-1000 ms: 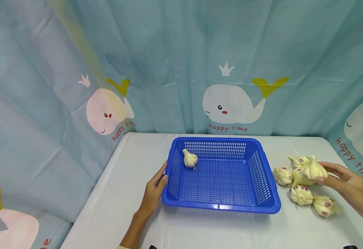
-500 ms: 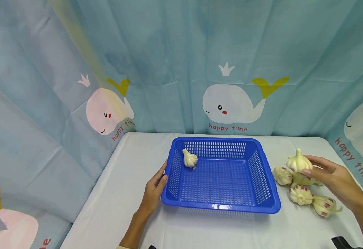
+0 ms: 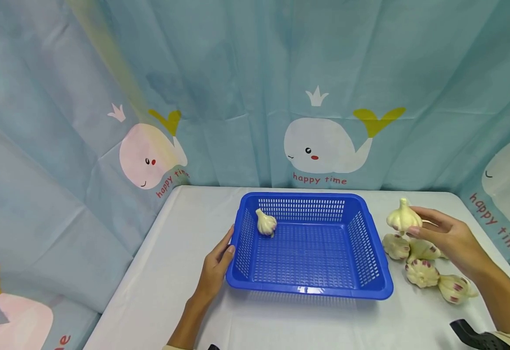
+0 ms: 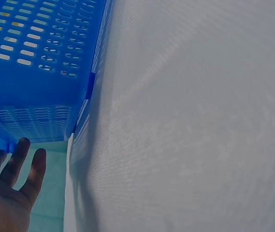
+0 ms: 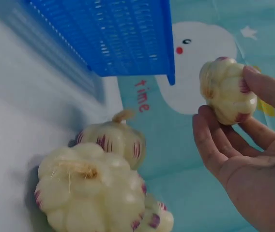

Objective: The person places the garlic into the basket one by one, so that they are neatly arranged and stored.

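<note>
My right hand (image 3: 449, 238) pinches a garlic bulb (image 3: 404, 217) between thumb and fingers, its stem pointing up. In the right wrist view that held bulb (image 5: 229, 91) is well apart from the other bulbs. Several more garlic bulbs (image 3: 422, 273), pale with purple streaks, lie in a cluster below my right hand. My left hand (image 3: 215, 265) touches the left rim of a blue plastic basket (image 3: 303, 292), its thumb and forefinger at the outer edge. In the left wrist view its fingers (image 4: 33, 174) are extended and spread beside the rim. One garlic bulb (image 3: 266, 223) lies inside the basket, toward its back left.
A white cloth covers the table (image 3: 184, 243). Behind and at the sides hangs a blue curtain (image 3: 237, 97) with whale prints. The basket's right wall (image 3: 368, 248) stands close to the garlic cluster.
My right hand has moved left and away from me, lifting the garlic bulb off the cluster toward the basket's right side. My left hand and the basket have stayed in place.
</note>
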`<control>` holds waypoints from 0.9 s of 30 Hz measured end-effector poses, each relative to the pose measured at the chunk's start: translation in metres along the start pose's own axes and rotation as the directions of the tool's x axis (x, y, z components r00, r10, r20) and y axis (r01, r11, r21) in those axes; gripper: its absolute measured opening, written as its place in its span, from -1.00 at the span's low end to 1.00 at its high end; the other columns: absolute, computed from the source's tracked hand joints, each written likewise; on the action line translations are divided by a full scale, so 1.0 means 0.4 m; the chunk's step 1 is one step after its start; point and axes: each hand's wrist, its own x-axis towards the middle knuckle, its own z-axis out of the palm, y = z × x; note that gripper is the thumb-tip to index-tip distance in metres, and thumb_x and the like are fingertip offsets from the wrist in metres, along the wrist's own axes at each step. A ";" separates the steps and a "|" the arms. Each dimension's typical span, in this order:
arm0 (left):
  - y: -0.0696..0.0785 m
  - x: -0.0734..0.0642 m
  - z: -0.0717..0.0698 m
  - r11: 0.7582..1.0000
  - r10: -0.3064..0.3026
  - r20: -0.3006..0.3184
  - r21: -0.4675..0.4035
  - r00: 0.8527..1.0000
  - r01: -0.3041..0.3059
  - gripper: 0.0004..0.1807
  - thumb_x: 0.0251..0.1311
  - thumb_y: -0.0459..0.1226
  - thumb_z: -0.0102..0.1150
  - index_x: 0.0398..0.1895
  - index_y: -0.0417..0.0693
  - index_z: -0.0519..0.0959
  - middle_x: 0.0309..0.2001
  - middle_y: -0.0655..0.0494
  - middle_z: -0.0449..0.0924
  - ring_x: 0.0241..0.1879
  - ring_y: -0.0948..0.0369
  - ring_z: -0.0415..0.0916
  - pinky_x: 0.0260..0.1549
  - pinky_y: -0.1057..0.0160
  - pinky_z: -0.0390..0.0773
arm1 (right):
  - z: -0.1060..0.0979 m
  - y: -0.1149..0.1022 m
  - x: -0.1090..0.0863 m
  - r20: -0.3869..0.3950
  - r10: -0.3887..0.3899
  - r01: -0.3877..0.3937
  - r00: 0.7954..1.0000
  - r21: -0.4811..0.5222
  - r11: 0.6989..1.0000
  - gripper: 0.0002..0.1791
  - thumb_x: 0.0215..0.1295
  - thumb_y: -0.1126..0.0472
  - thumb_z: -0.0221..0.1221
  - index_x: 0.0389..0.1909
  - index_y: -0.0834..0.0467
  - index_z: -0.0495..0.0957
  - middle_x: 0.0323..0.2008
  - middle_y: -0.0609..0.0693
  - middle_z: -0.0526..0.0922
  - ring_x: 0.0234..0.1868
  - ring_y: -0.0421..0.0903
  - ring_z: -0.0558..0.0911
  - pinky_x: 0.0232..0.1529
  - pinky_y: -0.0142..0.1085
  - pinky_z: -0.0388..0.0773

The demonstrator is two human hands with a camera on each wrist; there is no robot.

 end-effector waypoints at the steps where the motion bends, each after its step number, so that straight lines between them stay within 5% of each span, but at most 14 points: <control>1: 0.000 0.000 0.000 1.000 0.001 0.001 -0.002 1.000 -0.001 -0.41 0.69 -0.19 -0.10 0.70 0.02 0.17 0.67 0.02 0.14 0.66 0.06 0.07 0.49 0.49 0.14 | 0.002 -0.006 0.002 -0.001 -0.008 0.008 1.000 0.008 1.000 -0.29 0.59 0.02 0.20 0.66 -0.08 0.22 0.52 -0.22 0.36 0.22 -0.59 0.42 0.00 -0.50 0.67; 8: -0.002 -0.001 -0.002 1.000 -0.005 -0.008 0.004 1.000 0.005 -0.42 0.69 -0.19 -0.10 0.69 0.06 0.19 0.67 0.06 0.16 0.65 0.09 0.08 0.49 0.49 0.15 | 0.029 -0.058 0.021 -0.007 -0.126 0.126 0.992 0.069 0.990 -0.33 0.61 0.14 0.18 0.64 0.00 0.24 0.37 -0.34 0.42 0.18 -0.53 0.55 0.09 -0.25 0.77; 12: -0.002 0.000 -0.001 1.000 -0.007 -0.002 0.000 1.000 0.007 -0.42 0.70 -0.19 -0.11 0.69 0.06 0.18 0.67 0.05 0.14 0.65 0.09 0.07 0.49 0.49 0.14 | 0.047 -0.094 0.031 -0.002 -0.194 0.192 0.981 0.151 0.970 -0.37 0.61 0.24 0.15 0.61 0.07 0.28 0.29 -0.31 0.52 0.08 -0.36 0.72 0.00 -0.51 0.69; 20: 0.001 0.003 0.000 1.000 0.008 0.007 -0.008 1.000 -0.008 -0.41 0.70 -0.19 -0.10 0.70 0.04 0.18 0.68 0.06 0.14 0.66 0.08 0.07 0.50 0.49 0.13 | 0.065 -0.148 0.056 -0.025 -0.210 0.211 0.977 0.220 0.952 -0.44 0.60 0.27 0.15 0.55 0.15 0.33 0.22 -0.22 0.60 0.06 -0.29 0.75 0.03 -0.49 0.71; 27: 0.000 0.002 0.000 1.000 0.003 -0.001 0.001 1.000 -0.003 -0.42 0.69 -0.19 -0.10 0.69 0.08 0.19 0.67 0.10 0.15 0.65 0.10 0.08 0.50 0.49 0.13 | 0.072 -0.165 0.075 0.009 -0.289 0.267 0.957 0.357 0.895 -0.45 0.58 0.37 0.13 0.53 0.24 0.34 0.24 -0.11 0.58 0.09 -0.27 0.75 0.07 -0.44 0.73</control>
